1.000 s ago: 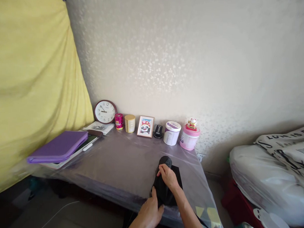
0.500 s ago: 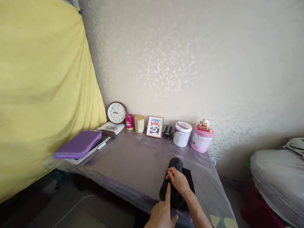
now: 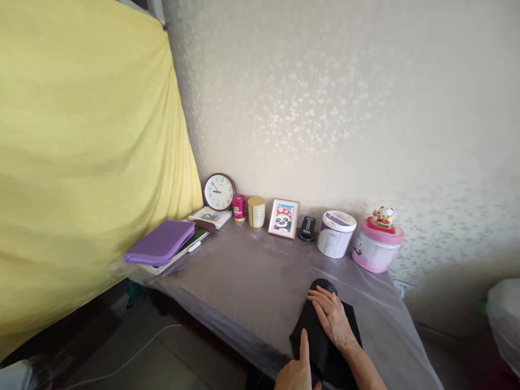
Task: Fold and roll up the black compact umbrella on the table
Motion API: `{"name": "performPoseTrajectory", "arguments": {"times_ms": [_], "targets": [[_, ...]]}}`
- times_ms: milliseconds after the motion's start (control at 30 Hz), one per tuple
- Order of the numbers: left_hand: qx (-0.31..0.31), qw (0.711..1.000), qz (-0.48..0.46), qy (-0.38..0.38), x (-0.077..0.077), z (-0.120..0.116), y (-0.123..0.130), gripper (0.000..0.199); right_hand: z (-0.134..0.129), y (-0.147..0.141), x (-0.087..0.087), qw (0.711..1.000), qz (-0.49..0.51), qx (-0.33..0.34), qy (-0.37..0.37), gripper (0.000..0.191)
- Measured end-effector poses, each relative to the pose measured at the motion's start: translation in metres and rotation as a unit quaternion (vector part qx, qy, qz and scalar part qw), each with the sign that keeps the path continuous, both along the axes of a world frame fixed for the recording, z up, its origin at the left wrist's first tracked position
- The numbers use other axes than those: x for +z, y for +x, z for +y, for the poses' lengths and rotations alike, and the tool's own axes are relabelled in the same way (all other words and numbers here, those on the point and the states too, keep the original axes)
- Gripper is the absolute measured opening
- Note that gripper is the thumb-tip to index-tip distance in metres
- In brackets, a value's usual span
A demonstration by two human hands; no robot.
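Observation:
A black item (image 3: 317, 339), soft like fabric or thin plastic, lies at the table's near right; its exact kind does not show. A rounded bulge rises at its far end and a flat part spreads to the right. On the bulge, my right hand (image 3: 333, 320) lies flat with its fingers stretched out. At the near edge my left hand (image 3: 295, 378) grips the item low down, with the index finger straight along its top. The thumb is partly cut off by the frame, and the remaining fingers are hidden.
The table (image 3: 240, 279) has a clear plastic cover. Along the wall stand a clock (image 3: 220, 192), a pink can (image 3: 239, 208), a yellow-lidded jar (image 3: 256, 212), a panda picture (image 3: 283, 218), a black device (image 3: 307, 228) and two tubs (image 3: 335, 234). A purple folder (image 3: 161, 243) lies left.
My right hand has gone from curled fingers to lying flat on the black item. The item looks more spread out. The view has turned slightly left.

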State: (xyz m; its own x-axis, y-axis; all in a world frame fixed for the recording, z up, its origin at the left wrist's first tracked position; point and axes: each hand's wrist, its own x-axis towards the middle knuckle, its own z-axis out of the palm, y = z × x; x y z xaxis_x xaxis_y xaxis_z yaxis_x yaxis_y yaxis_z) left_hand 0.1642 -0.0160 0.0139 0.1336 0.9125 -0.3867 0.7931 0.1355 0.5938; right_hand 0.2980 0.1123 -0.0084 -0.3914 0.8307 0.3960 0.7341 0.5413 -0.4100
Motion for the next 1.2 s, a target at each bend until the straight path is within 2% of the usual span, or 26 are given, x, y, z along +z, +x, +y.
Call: {"name": "performPoseTrajectory", "arguments": {"times_ms": [200,333,433,533,633,700,800,900,1000,1200], "targets": [[0.008,0.999,0.004,-0.034,0.007,0.004,-0.002,0.083,0.054,0.001,-0.005,0.999,0.032,-0.031,-0.029,0.034],[0.01,1.0,-0.007,-0.016,0.003,0.0,-0.003,0.081,0.062,0.009,0.003,0.98,0.082,-0.155,-0.09,0.029],[0.016,0.999,-0.02,0.024,-0.006,-0.003,-0.004,0.077,0.047,0.033,0.007,0.961,0.104,-0.241,-0.092,0.033],[0.011,0.997,-0.051,0.056,-0.014,-0.004,-0.006,0.074,0.017,0.063,0.004,0.939,0.146,-0.288,-0.117,0.041],[0.016,0.996,-0.068,0.05,-0.016,-0.004,-0.007,0.074,-0.017,0.079,-0.002,0.901,0.255,-0.277,-0.216,0.041],[0.019,0.996,-0.073,0.043,-0.015,-0.005,-0.008,0.074,-0.036,0.078,-0.003,0.882,0.287,-0.263,-0.266,0.042],[0.016,0.996,-0.081,0.045,-0.012,-0.005,-0.009,0.074,-0.055,0.067,0.002,0.899,0.239,-0.255,-0.264,0.044],[0.014,0.995,-0.086,0.05,-0.012,-0.006,-0.01,0.074,-0.062,0.055,0.009,0.928,0.181,-0.252,-0.205,0.043],[0.019,0.994,-0.094,0.05,-0.012,-0.006,-0.009,0.074,-0.062,0.049,0.009,0.944,0.137,-0.256,-0.158,0.038],[0.024,0.994,-0.1,0.035,-0.008,-0.007,-0.01,0.077,-0.054,0.04,0.008,0.955,0.094,-0.238,-0.147,0.033]]}}
